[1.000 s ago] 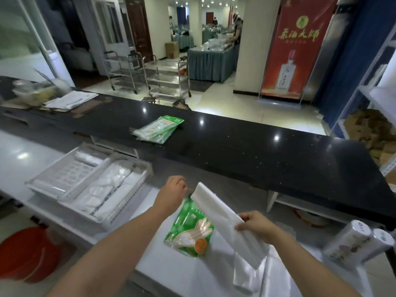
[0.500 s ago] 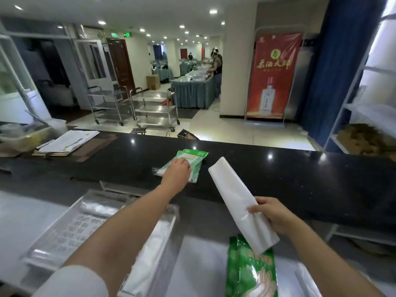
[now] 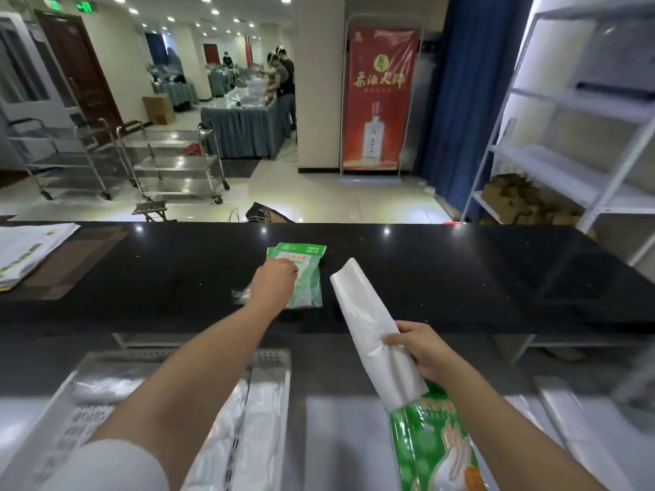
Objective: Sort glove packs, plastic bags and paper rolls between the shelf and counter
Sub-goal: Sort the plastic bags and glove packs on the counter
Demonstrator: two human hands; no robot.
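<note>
Head view: a person stands behind a black desk [image 3: 478, 278] with both forearms extended. The left grip [image 3: 274, 283] lies on a small stack of green glove packs [image 3: 304, 271] that rests flat near the middle of the desk. Its fingers bend down onto the packs, but whether they pinch them cannot be told. The right grip [image 3: 421, 349] is clenched round the lower part of a folded white plastic bag bundle [image 3: 365, 313]. The bundle is held tilted in the air, its upper end over the near edge of the desk, just right of the stack. Below it a single glove pack [image 3: 432, 444], also green, lies on the lower white surface [image 3: 340, 437]. To the left there, a perforated metal tray [image 3: 273, 359] holds clear bags [image 3: 262, 419]. Papers [image 3: 32, 249] lie at the desk's far left; a white shelf [image 3: 567, 164] stands at right.
</note>
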